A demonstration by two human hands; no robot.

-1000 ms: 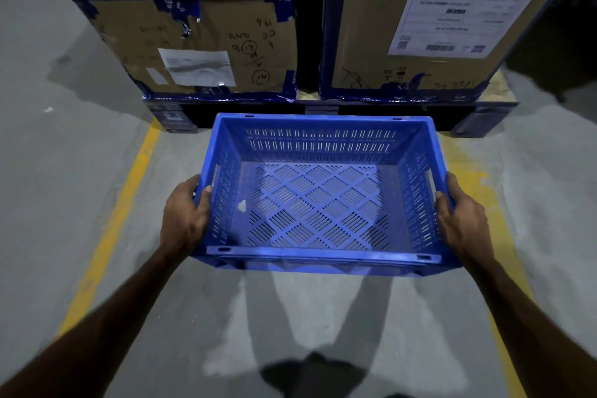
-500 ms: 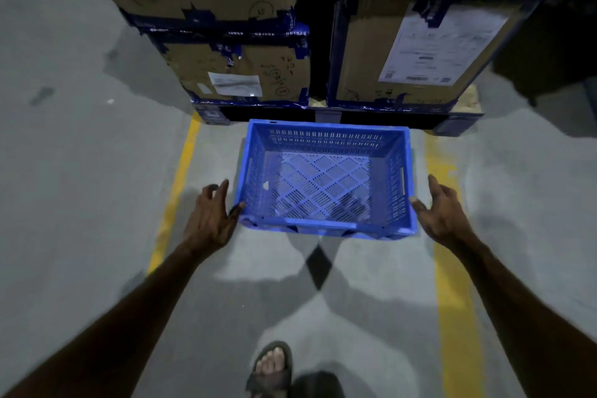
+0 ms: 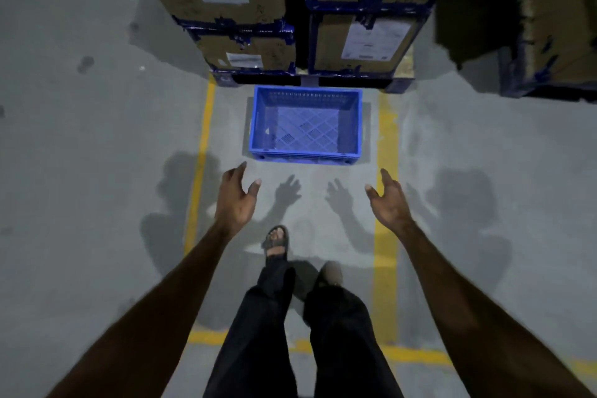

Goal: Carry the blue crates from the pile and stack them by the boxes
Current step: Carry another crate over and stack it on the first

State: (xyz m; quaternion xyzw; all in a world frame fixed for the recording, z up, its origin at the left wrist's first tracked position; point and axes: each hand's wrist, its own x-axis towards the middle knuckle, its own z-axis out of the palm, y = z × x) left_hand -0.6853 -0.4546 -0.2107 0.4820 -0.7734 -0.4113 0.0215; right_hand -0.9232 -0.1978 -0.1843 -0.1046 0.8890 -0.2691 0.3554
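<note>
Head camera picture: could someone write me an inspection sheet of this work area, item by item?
Surface: grey concrete floor with yellow painted lines.
Job's things: one empty blue crate set on the floor between the yellow lines, right in front of the stacked cardboard boxes; no other crate on it.
Clutter: nothing seen.
Grippers: left hand and right hand both open, holding nothing, apart from the crate on its near side.
Cables: nothing seen.
Surroundings: taped boxes with paper labels on a dark pallet; more boxes at right; the person's legs and a sandalled foot below.
</note>
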